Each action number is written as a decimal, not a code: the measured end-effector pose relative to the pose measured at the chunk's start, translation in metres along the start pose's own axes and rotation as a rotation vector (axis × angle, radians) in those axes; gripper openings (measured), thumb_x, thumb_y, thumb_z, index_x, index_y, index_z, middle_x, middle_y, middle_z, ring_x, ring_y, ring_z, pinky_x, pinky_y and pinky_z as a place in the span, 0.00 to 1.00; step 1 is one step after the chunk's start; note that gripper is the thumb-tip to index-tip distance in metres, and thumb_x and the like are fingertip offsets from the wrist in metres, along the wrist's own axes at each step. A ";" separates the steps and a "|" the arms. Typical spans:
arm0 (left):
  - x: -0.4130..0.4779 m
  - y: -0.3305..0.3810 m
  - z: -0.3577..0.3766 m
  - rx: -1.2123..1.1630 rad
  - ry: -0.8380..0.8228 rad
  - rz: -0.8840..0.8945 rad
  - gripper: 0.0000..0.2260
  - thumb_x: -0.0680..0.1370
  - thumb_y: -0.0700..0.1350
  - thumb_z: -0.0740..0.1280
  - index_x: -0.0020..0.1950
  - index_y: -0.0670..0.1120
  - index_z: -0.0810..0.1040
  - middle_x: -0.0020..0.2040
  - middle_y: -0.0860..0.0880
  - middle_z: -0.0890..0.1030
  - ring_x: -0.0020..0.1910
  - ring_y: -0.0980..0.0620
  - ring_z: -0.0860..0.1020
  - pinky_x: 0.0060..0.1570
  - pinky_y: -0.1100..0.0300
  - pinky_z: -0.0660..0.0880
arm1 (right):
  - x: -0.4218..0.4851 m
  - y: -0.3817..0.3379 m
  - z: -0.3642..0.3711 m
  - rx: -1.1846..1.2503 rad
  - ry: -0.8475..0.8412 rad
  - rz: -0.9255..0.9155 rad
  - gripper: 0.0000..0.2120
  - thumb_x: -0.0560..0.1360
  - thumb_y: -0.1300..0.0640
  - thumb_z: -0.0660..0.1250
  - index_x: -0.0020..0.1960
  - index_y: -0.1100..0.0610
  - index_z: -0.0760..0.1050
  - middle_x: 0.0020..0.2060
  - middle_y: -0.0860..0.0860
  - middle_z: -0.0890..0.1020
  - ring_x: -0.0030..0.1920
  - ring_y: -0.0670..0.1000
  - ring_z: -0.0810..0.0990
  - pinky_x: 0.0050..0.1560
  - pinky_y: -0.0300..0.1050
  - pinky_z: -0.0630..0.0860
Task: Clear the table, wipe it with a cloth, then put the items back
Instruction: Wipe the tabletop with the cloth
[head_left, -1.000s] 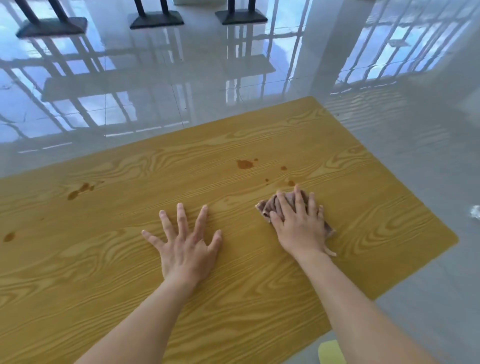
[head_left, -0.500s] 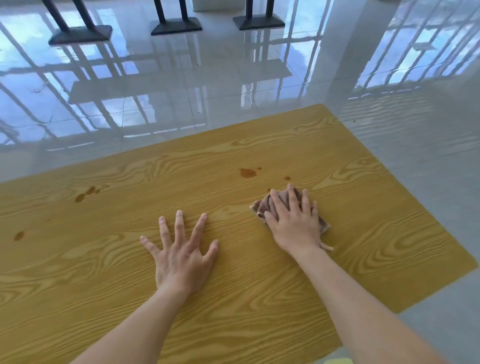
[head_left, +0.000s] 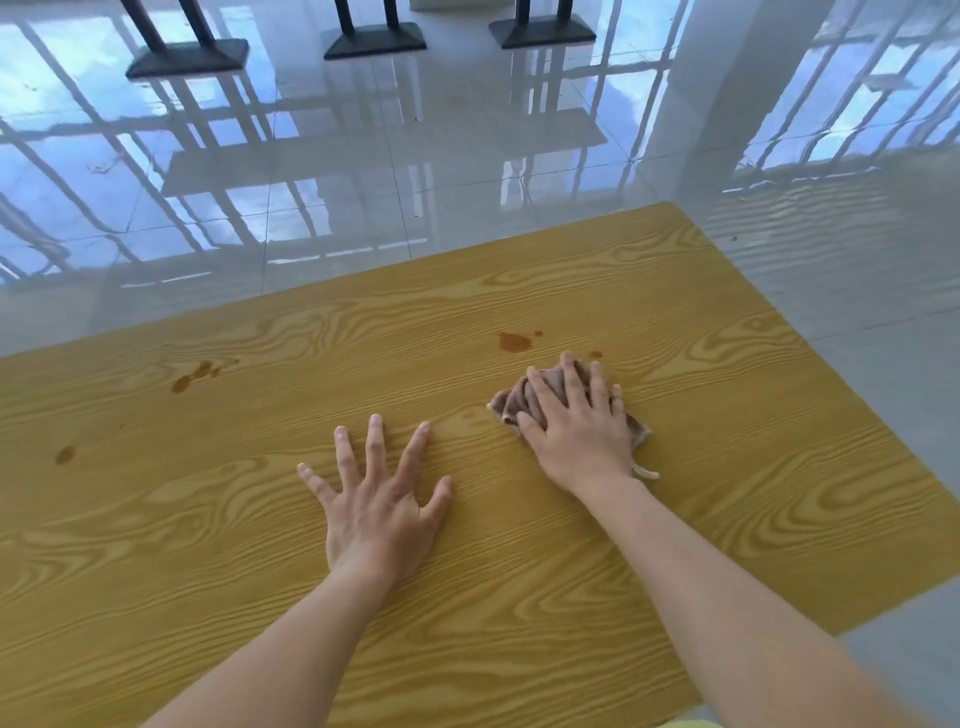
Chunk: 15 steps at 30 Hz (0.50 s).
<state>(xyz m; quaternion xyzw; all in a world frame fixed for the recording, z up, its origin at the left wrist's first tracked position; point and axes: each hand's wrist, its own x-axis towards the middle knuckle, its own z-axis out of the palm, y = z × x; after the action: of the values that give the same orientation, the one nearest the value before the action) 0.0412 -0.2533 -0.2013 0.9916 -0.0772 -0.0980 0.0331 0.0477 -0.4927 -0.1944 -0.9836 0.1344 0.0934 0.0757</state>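
The yellow wood-grain table (head_left: 727, 415) fills the lower part of the view. My right hand (head_left: 574, 423) presses flat on a crumpled brown cloth (head_left: 506, 402), most of which lies under the palm and fingers. My left hand (head_left: 376, 501) rests flat on the tabletop with its fingers spread, holding nothing. A brown stain (head_left: 514, 341) lies just beyond the cloth, with a small spot (head_left: 596, 355) at my fingertips. More stains (head_left: 195, 375) sit at the far left, and one spot (head_left: 65, 454) lies nearer the left edge.
A glossy tiled floor (head_left: 467, 156) surrounds the table and reflects window bars. Three black table bases (head_left: 374, 41) stand at the far top. The table's right corner (head_left: 680, 205) and right edge are close to my right hand.
My right hand has slid the cloth forward, over the small spots, toward the large brown stain. The left hand stays planted. The view has tilted up a little.
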 end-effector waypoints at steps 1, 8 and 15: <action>0.000 0.000 0.000 0.000 -0.001 0.004 0.31 0.74 0.74 0.40 0.76 0.70 0.37 0.81 0.50 0.39 0.78 0.40 0.34 0.69 0.27 0.37 | -0.016 -0.007 0.005 -0.018 -0.001 -0.119 0.31 0.78 0.31 0.41 0.79 0.38 0.41 0.79 0.48 0.38 0.79 0.59 0.36 0.77 0.62 0.41; 0.001 0.000 0.001 0.013 0.002 -0.001 0.31 0.74 0.74 0.39 0.75 0.69 0.36 0.81 0.50 0.38 0.78 0.40 0.33 0.69 0.27 0.36 | -0.005 0.056 -0.003 -0.025 0.017 0.125 0.33 0.79 0.33 0.38 0.80 0.45 0.40 0.80 0.51 0.39 0.79 0.57 0.39 0.78 0.59 0.43; 0.001 -0.002 0.001 0.008 0.002 0.002 0.31 0.74 0.74 0.39 0.75 0.70 0.35 0.81 0.50 0.37 0.78 0.40 0.33 0.69 0.27 0.36 | -0.020 -0.002 0.006 -0.035 -0.009 -0.247 0.30 0.80 0.34 0.41 0.79 0.41 0.40 0.79 0.49 0.37 0.78 0.56 0.35 0.77 0.60 0.41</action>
<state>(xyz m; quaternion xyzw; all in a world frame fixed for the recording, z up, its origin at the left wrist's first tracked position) 0.0422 -0.2519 -0.2029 0.9917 -0.0787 -0.0968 0.0296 0.0287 -0.4852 -0.1963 -0.9934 0.0099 0.0903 0.0699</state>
